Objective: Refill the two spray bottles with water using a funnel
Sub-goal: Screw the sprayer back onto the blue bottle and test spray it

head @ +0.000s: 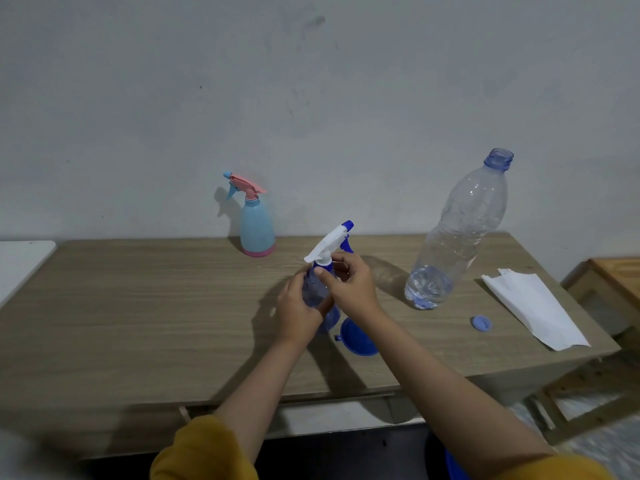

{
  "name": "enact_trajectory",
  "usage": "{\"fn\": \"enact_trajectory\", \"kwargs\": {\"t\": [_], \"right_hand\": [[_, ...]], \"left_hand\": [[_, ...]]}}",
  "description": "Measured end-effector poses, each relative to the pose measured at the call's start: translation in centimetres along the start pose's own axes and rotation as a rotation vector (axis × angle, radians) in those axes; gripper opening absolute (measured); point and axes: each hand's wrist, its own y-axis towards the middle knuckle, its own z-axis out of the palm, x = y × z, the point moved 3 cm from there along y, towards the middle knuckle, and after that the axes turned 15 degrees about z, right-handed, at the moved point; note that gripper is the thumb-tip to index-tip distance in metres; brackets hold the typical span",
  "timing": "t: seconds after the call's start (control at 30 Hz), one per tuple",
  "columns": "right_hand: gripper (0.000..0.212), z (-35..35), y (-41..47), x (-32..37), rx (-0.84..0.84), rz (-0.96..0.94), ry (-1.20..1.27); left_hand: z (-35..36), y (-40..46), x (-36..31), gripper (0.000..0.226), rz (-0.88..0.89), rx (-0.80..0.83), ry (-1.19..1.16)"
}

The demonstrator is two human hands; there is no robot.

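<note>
A clear blue spray bottle [317, 289] with a white and blue trigger head [330, 244] stands at the middle of the wooden table [138, 306]. My left hand [298, 310] wraps around its body. My right hand [349, 282] pinches the collar under the trigger head. A blue funnel [356, 337] lies on the table just right of the bottle, partly under my right forearm. A light blue and pink spray bottle [256, 226] stands upright at the back by the wall. A large clear water bottle [457, 237], uncapped, stands to the right with a little water at its bottom.
A blue bottle cap [481, 323] lies on the table right of the water bottle. White paper [533, 310] rests near the table's right edge. A wooden frame [609, 282] stands off the right side. A white surface [20, 261] adjoins the table's left.
</note>
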Motion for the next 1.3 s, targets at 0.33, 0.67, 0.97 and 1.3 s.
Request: {"fn": "enact_trajectory", "kwargs": {"t": [0.33, 0.67, 0.97, 1.3], "right_hand": [[0.043, 0.3, -1.6, -0.2, -0.253, -0.078, 0.044], [0.083, 3.6, -0.4, 0.1, -0.284, 0.014, -0.08], [0.043, 5.3, -0.9, 3.3, 0.038, -0.069, -0.14], [0.008, 10.2, -5.8, 0.7, 0.601, 0.313, -0.585]], "left_hand": [[-0.6, -0.2, 0.6, 0.065, -0.047, 0.109, -0.037], [-4.0, -2.8, 2.3, 0.084, -0.194, 0.238, 0.194], [-12.1, -5.5, 4.5, 0.083, -0.16, 0.187, 0.548], [-19.3, -9.1, 7.4, 0.093, -0.299, 0.147, 0.716]]}}
